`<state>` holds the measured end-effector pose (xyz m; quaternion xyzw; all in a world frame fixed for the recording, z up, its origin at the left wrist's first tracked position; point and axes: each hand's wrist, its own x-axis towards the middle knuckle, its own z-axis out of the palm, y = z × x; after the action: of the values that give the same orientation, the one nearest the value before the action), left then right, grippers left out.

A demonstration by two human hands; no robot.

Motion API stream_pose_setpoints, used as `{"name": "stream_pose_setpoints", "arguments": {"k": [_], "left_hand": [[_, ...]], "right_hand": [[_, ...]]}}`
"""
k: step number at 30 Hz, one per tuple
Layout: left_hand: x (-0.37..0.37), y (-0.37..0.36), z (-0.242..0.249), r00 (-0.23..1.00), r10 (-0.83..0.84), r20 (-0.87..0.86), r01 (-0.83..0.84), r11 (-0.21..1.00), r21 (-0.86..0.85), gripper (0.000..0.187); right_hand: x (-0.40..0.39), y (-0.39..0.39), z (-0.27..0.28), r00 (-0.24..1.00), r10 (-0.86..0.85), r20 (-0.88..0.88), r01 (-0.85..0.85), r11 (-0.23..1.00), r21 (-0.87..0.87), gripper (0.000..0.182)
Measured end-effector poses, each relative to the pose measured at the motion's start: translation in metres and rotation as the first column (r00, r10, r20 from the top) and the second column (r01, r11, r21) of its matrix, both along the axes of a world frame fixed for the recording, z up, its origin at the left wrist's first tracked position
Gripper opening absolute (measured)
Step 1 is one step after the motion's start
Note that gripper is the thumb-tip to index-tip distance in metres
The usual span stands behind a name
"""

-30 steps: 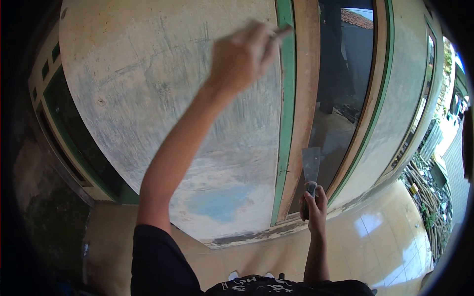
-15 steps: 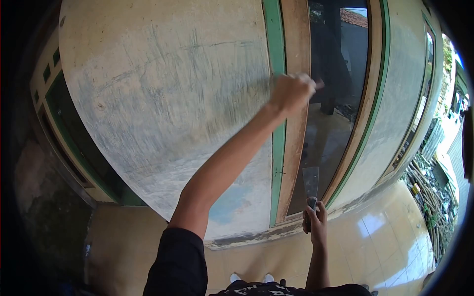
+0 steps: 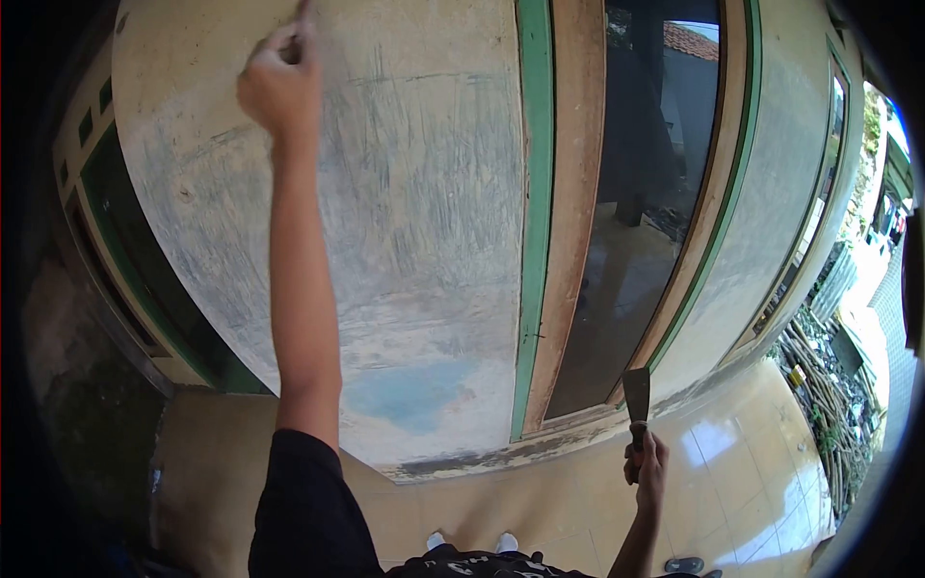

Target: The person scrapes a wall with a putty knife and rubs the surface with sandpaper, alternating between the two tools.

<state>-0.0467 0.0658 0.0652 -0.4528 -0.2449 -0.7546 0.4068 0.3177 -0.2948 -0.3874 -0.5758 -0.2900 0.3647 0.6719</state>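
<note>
My left hand (image 3: 279, 87) is raised at the upper left, over the top part of the scuffed wall (image 3: 424, 212). Its index finger stretches upward while the other fingers curl in, and nothing shows in it. Low on the right, my right hand (image 3: 651, 467) is wrapped round the handle of a putty knife (image 3: 637, 393). The blade points up, in front of the bottom corner of the window frame. Grey scratches cover much of the wall, and a pale blue patch (image 3: 405, 393) lies near its base.
A green post (image 3: 537, 193) and a bare wooden frame (image 3: 575, 193) border the dark glass pane (image 3: 641, 260). Shiny floor tiles (image 3: 549, 496) run along the wall. Dark sandals (image 3: 685, 564) lie at the lower right, and stacked sticks (image 3: 829, 424) stand beyond the tiles.
My left hand has swung from the green post up and left across the wall. My right hand has shifted right and down with the putty knife, its blade now turned darker. The view has moved slightly.
</note>
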Motion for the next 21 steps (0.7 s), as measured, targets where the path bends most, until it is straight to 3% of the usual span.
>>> {"name": "stream_pose_setpoints", "arguments": {"k": [2, 4, 5, 6, 8, 9, 11, 12, 14, 16, 18, 21], "left_hand": [[0.059, -0.01, -0.018, 0.979, -0.117, -0.168, 0.115, 0.993, -0.024, 0.014], [0.118, -0.023, -0.049, 0.863, -0.306, -0.403, 0.213, 0.942, -0.259, 0.011], [0.134, -0.04, -0.064, 0.775, -0.327, -0.541, 0.072, 0.896, -0.438, 0.013], [0.146, -0.039, -0.074, 0.658, -0.297, -0.692, -0.094, 0.88, -0.466, 0.016], [0.138, -0.053, -0.095, 0.584, -0.388, -0.713, 0.062, 0.897, -0.438, 0.016], [0.123, -0.06, -0.098, 0.59, -0.384, -0.71, 0.054, 0.896, -0.44, 0.016], [0.087, -0.076, -0.095, 0.506, -0.596, -0.624, 0.321, 0.801, -0.505, 0.021], [0.066, -0.085, -0.093, 0.505, -0.592, -0.628, 0.317, 0.804, -0.503, 0.021], [0.014, -0.097, -0.085, 0.587, -0.591, -0.553, 0.386, 0.805, -0.451, 0.022], [-0.033, -0.102, -0.075, 0.616, -0.551, -0.563, 0.391, 0.834, -0.39, 0.027], [-0.069, -0.113, -0.068, 0.585, -0.478, -0.655, 0.303, 0.878, -0.37, 0.035], [-0.101, -0.105, -0.063, 0.613, -0.368, -0.699, 0.216, 0.929, -0.3, 0.03]], "right_hand": [[0.0, 0.003, 0.006, 0.996, -0.062, 0.059, 0.06, 0.998, 0.025, 0.04], [-0.008, 0.016, 0.015, 0.981, -0.13, 0.145, 0.12, 0.99, 0.078, 0.038], [-0.014, 0.022, 0.027, 0.972, -0.134, 0.19, 0.118, 0.988, 0.097, 0.037], [-0.021, 0.028, 0.038, 0.973, -0.111, 0.203, 0.087, 0.988, 0.126, 0.037], [-0.04, 0.044, 0.066, 0.934, -0.16, 0.318, 0.098, 0.974, 0.202, 0.038], [-0.049, 0.051, 0.081, 0.918, -0.171, 0.357, 0.086, 0.967, 0.24, 0.035], [-0.064, 0.065, 0.118, 0.87, -0.193, 0.454, 0.064, 0.957, 0.284, 0.034], [-0.073, 0.073, 0.138, 0.837, -0.2, 0.509, 0.055, 0.956, 0.287, 0.035], [-0.09, 0.1, 0.174, 0.683, -0.259, 0.683, -0.015, 0.93, 0.368, 0.037], [-0.136, 0.114, 0.236, 0.405, -0.305, 0.862, -0.111, 0.919, 0.377, 0.034], [-0.185, 0.13, 0.288, 0.18, -0.377, 0.909, -0.248, 0.876, 0.413, 0.034], [-0.244, 0.166, 0.351, -0.062, -0.467, 0.882, -0.363, 0.834, 0.416, 0.033]]}}
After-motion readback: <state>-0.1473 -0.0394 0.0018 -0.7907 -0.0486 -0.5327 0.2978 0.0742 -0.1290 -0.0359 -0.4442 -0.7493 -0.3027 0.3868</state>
